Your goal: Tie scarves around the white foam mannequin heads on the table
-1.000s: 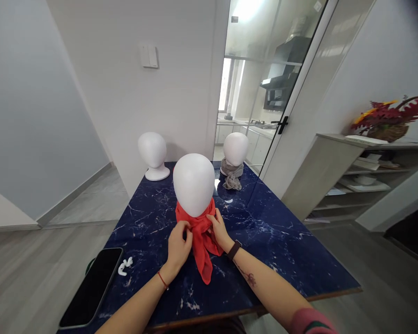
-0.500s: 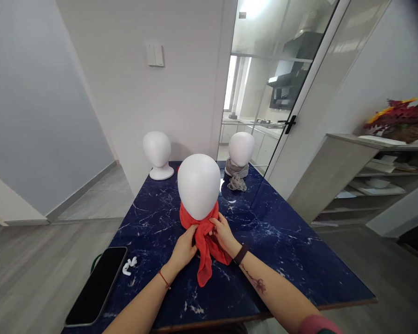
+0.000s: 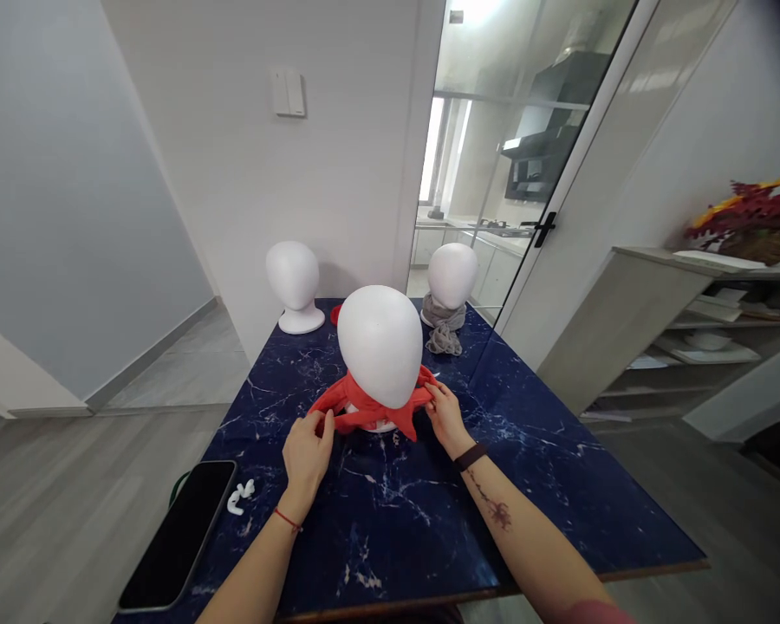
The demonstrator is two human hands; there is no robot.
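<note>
A white mannequin head [image 3: 380, 342] stands upright in front of me on the dark blue table. Around its neck goes a red scarf [image 3: 364, 406], pulled outward to both sides, with a short pointed end hanging at the front right. My left hand [image 3: 308, 446] pinches the scarf on the left, away from the neck. On the right, my right hand [image 3: 443, 413] grips the scarf close beside the head. Under the chin, part of the head's white base shows through the red cloth. The back of the scarf is hidden behind the head.
At the back stand a bare mannequin head [image 3: 294, 279] and another head [image 3: 453, 273] wearing a grey scarf [image 3: 443, 325]. A black-screened phone [image 3: 178, 537] and white earphones [image 3: 240, 496] lie front left. The blue marbled table [image 3: 546, 503] ends near a glass door [image 3: 487, 165].
My hands have moved apart, the left one leftward and the right one slightly right. The scarf's long hanging ends at the front are now drawn out sideways.
</note>
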